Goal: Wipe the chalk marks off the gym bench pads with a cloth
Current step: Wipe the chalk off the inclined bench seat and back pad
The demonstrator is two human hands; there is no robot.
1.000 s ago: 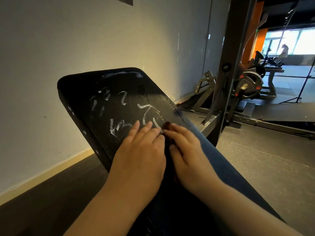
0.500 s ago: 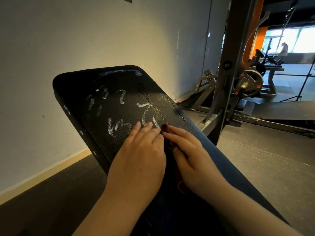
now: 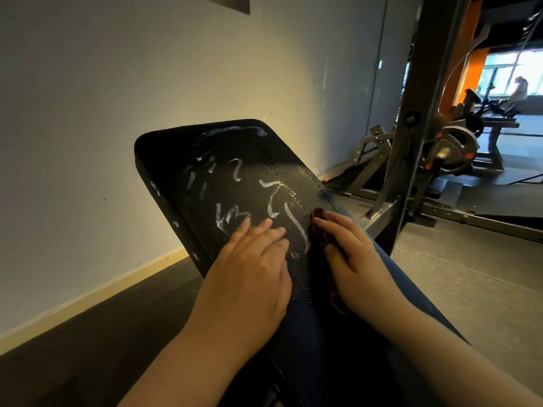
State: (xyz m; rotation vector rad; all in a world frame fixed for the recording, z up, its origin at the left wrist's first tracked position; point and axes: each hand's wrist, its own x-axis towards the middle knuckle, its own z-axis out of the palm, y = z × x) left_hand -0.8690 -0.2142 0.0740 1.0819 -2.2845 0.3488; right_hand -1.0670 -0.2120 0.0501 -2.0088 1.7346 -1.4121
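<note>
Black pad [image 3: 176,160] is tilted up, its top end toward the wall [image 3: 117,113]. White chalk marks [image 3: 276,207] are scrawled across its upper half: squiggles in the middle, a fainter arc near the top edge, and a few specks down the left side edge.

L hand [image 3: 249,277] lies flat on the pad, palm down, fingers straight and a bit spread. Its tips touch the lower-left scribbles and it holds nothing.

R hand [image 3: 358,259] is just beside it, on the pad's right side, w/ a long chalk stroke running between the two. It presses a dark red cloth [image 3: 317,214] onto the pad. Fingers are laid out fairly straight over the cloth, thumb alongside. Only bits of cloth show: a lump past the fingertips and a strip under the palm.

Blue fabric runs down the pad's lower right, under the R wrist.

Bkgd right: steel rack post [image 3: 417,98], and a weight plate [image 3: 458,151] on a machine behind it. Floor [image 3: 470,274] is dark grey.
</note>
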